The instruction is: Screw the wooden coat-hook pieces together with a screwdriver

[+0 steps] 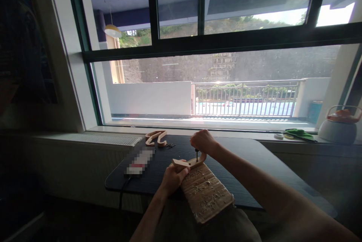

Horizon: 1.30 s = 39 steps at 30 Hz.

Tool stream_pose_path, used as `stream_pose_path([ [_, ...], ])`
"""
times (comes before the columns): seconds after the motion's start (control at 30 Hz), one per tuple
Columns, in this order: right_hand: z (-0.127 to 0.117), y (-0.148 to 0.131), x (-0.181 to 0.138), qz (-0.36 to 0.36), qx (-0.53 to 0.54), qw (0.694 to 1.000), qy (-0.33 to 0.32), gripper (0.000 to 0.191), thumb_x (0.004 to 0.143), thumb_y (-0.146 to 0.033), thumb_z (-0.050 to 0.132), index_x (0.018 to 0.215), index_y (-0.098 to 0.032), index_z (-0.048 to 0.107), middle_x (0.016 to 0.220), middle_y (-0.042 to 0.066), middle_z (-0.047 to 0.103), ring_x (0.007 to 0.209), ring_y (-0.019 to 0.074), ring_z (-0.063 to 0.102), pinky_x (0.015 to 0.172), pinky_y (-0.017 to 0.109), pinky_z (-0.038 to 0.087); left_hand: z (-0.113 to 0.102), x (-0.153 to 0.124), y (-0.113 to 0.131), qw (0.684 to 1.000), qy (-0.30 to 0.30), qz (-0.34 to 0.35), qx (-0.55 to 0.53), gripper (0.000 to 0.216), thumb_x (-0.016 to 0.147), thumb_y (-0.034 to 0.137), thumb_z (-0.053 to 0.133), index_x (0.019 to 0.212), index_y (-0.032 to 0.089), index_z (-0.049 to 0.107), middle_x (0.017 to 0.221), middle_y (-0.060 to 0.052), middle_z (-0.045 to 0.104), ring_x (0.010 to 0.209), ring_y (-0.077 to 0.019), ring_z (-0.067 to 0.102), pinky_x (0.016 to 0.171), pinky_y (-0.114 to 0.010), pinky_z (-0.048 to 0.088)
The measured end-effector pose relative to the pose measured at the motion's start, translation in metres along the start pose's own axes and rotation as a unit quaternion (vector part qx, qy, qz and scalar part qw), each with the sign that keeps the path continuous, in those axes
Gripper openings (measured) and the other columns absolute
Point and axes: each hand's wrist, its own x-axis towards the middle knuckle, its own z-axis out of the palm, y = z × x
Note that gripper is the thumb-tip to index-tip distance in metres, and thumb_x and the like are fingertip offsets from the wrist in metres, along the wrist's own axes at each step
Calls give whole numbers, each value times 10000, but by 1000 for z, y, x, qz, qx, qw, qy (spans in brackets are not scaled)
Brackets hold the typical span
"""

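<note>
Right in front of us, a scuffed brown board (207, 189) slopes above our lap (172, 219), its far end reaching over the counter (234, 151). At that far end sits a pale wooden piece with upturned ends (181, 163), and our left hand (173, 178) grips it, thumb pressed on top! Our right hand (205, 142) is clenched around a screwdriver (197, 155), handle mostly hidden, shaft running down to the wood. Farther on, to the left, we spot a pixelated block (140, 162) trailing a cable, then dark screws (170, 146) just beside more bent wooden pieces (162, 144). Beyond, by the window (226, 38), there's green cloth (301, 134) near a kettle (338, 132), and outside, a metal railing (246, 98).
</note>
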Motion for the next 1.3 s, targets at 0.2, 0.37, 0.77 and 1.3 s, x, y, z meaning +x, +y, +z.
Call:
stream_pose_path([
  [0.2,1,1,9,101,9,993,-54,236,806,-185,458,807,-106,680,823,173,678,783,256,634,595,311,442,0,0,-1,1000,-2,1,-7,329,672,354,632,937,161,664,1013,-77,664,963,-238,596,866,-321,446],
  [0.37,-9,12,-2,49,48,996,-52,268,837,-273,415,857,-142,649,842,114,682,746,216,631,585,275,417,0,1,-4,1000,-7,4,0,346,681,379,624,948,162,655,977,-73,675,940,-239,604,847,-320,454],
  [0.77,-5,15,-14,40,49,998,-23,379,918,-333,270,958,-150,600,865,127,670,810,223,623,660,295,408,-1,1,-5,1000,-13,-2,8,380,682,384,622,980,147,640,992,-77,669,949,-232,599,863,-314,439],
  [1.3,-5,28,-25,15,131,990,-51,339,903,-368,277,988,-193,554,884,56,661,745,152,603,577,232,357,0,-2,5,1000,1,-7,0,359,651,375,633,924,145,675,963,-77,682,934,-240,603,854,-315,447],
])
